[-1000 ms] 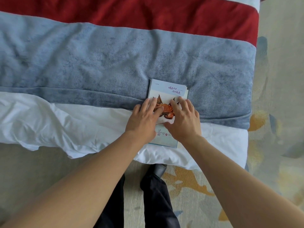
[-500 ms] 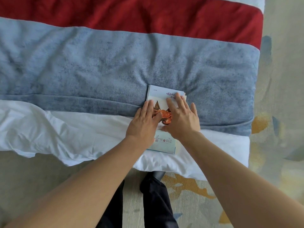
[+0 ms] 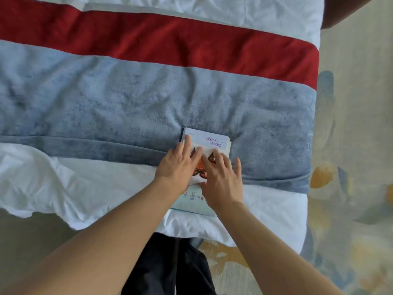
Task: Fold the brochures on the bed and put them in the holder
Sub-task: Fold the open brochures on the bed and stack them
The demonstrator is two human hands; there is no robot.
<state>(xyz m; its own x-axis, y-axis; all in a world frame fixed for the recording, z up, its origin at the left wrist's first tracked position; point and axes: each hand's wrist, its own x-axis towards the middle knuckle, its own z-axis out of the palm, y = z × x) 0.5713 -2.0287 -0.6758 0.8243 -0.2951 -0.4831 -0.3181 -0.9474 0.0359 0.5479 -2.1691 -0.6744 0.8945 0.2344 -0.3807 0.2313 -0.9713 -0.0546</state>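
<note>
A folded pale blue-and-white brochure [image 3: 209,139] with a red crab picture lies on the bed, across the border of the blue blanket and the white sheet. More sheet edges show under it on its right side. My left hand [image 3: 177,166] lies flat on its left half, fingers reaching toward the top left corner. My right hand [image 3: 223,182] lies flat on its right half with fingers spread. Both palms rest on the paper without grasping it. No holder is in view.
The bed carries a blue blanket [image 3: 106,103], a red band [image 3: 170,43] and a white sheet [image 3: 74,184]. The bed's right edge meets a patterned carpet [image 3: 350,145]. My dark trouser legs [image 3: 170,267] stand at the bed's near edge.
My left hand slid up the brochure's left side toward its top corner. My right hand drew back down and spread its fingers. The view shifted, so more of the bed's far side shows.
</note>
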